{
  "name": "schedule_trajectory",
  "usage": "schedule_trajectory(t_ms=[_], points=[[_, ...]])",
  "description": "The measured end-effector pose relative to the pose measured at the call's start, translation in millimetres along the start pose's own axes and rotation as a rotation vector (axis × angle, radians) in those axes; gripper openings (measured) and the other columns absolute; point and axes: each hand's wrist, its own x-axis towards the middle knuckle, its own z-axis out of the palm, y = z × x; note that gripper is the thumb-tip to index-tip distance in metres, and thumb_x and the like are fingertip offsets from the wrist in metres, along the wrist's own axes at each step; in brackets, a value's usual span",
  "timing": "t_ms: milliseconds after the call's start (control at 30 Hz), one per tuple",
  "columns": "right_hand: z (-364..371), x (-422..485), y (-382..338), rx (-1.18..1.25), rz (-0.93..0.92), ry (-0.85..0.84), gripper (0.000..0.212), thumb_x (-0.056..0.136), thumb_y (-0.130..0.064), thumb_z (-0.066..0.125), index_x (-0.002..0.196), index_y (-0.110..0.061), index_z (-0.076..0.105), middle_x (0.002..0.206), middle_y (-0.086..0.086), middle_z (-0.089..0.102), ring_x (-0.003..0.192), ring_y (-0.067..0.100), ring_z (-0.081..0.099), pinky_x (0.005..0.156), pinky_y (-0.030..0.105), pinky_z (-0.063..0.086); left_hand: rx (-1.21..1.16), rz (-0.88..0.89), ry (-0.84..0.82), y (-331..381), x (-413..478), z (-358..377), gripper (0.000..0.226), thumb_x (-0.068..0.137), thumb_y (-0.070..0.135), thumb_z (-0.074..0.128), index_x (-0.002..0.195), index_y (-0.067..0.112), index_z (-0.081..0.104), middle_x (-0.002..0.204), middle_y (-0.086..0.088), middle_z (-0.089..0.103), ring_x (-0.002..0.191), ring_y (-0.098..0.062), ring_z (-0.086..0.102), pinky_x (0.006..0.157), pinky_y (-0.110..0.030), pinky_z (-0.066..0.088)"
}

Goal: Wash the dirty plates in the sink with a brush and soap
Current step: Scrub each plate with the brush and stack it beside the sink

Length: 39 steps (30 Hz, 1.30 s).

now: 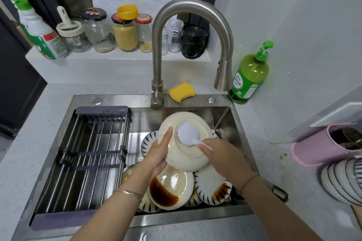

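Note:
Over the steel sink (225, 121) my left hand (158, 154) grips the left rim of a cream plate (188, 154), held tilted with its underside facing me. My right hand (223, 154) holds the handle of a white dish brush (187, 133), whose round head presses on the plate's base. Below lie several dirty plates: one with a pool of dark sauce (170, 186), a striped one (213, 186) to its right, another striped one (148, 141) behind my left hand. A green soap bottle (248, 76) stands at the sink's back right corner.
A drying rack (86, 154) fills the sink's left half. The tap (195, 25) arches over the plates, a yellow sponge (182, 92) beside its base. Jars (123, 33) line the back ledge. At the right stand a pink holder (321, 146) and stacked bowls (342, 180).

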Motion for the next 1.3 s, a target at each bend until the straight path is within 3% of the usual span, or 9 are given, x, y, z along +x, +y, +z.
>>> schedule_trajectory(t_ms=[133,267,467,767,867,1000,1067,1233,1300], points=[[-3.9,15.1,29.4,0.174,0.069,0.166,0.035,0.1,-0.038,0.041,0.097,-0.015,0.067,0.082,0.0,0.065,0.076,0.016,0.061,0.07,0.034,0.053,-0.023,-0.033,-0.027,-4.6,-0.9,-0.3,0.045,0.094,0.043,0.054,0.127,0.013,0.058,0.115,-0.012,0.071,0.11,-0.027,0.066,0.099,-0.046,0.05],[-3.4,4.9,37.3,0.754,0.195,0.357,0.038,0.095,-0.034,0.055,0.075,-0.002,0.059,0.055,0.0,0.048,0.045,0.01,0.041,0.041,0.017,0.035,-0.064,-0.034,-0.096,-1.1,1.5,0.6,0.051,0.094,0.051,0.046,0.132,0.017,0.055,0.122,-0.009,0.068,0.114,-0.024,0.064,0.098,-0.043,0.049],[-0.7,2.0,38.2,1.095,0.562,0.108,0.047,0.085,-0.056,0.059,0.084,-0.009,0.066,0.052,0.003,0.057,0.038,0.009,0.037,0.039,0.021,0.034,-0.074,-0.054,-0.148,-4.1,-0.3,9.2,0.065,0.088,0.061,0.038,0.136,0.02,0.052,0.127,-0.006,0.066,0.118,-0.02,0.062,0.098,-0.038,0.047],[-15.4,-13.1,36.1,1.123,0.484,0.127,0.04,0.088,-0.058,0.052,0.097,-0.02,0.06,0.058,0.009,0.066,0.034,0.007,0.034,0.037,0.02,0.032,0.052,-0.407,-0.256,5.3,2.8,6.4,0.095,0.08,0.088,0.016,0.131,0.02,0.059,0.125,-0.015,0.066,0.105,-0.037,0.066,0.079,-0.047,0.057],[-22.3,-22.1,43.1,1.048,0.411,0.172,0.037,0.091,-0.058,0.044,0.092,-0.025,0.06,0.063,0.014,0.069,0.035,0.009,0.034,0.039,0.022,0.03,0.052,-0.49,-0.328,8.7,5.7,8.9,0.071,0.092,0.065,0.033,0.136,0.013,0.053,0.132,-0.024,0.058,0.116,-0.047,0.057,0.091,-0.051,0.054],[-31.8,-38.3,60.9,0.923,0.395,0.234,0.046,0.094,-0.058,0.036,0.099,-0.021,0.064,0.066,0.009,0.072,0.038,0.006,0.052,0.041,0.015,0.042,-0.075,-0.506,-0.387,7.7,8.7,34.0,0.045,0.089,0.027,0.045,0.127,0.005,0.057,0.127,-0.031,0.058,0.104,-0.058,0.059,0.075,-0.043,0.058],[-37.1,-47.7,75.7,0.899,0.394,0.284,0.044,0.092,-0.059,0.036,0.098,-0.025,0.063,0.066,0.002,0.072,0.056,0.021,0.065,0.052,0.026,0.052,-0.099,-0.486,-0.399,3.5,10.3,49.9,0.039,0.085,0.016,0.048,0.119,0.002,0.061,0.116,-0.03,0.064,0.092,-0.054,0.065,0.072,-0.043,0.058],[-39.5,-79.5,119.1,0.947,0.334,0.375,0.036,0.086,-0.053,0.051,0.103,-0.027,0.069,0.076,0.025,0.057,0.035,0.007,0.035,0.033,0.018,0.028,0.092,-0.365,-0.341,-23.0,24.7,87.6,0.033,0.089,0.008,0.053,0.121,0.002,0.061,0.105,-0.018,0.071,0.086,-0.026,0.072,0.071,-0.034,0.061],[-39.7,-94.4,136.4,0.941,0.366,0.398,0.03,0.09,-0.04,0.055,0.109,-0.021,0.068,0.064,0.018,0.054,0.034,0.005,0.033,0.033,0.017,0.028,0.139,-0.286,-0.325,-37.4,34.9,106.4,0.03,0.097,0.01,0.05,0.125,0.006,0.061,0.109,-0.015,0.072,0.093,-0.024,0.071,0.081,-0.034,0.058]])
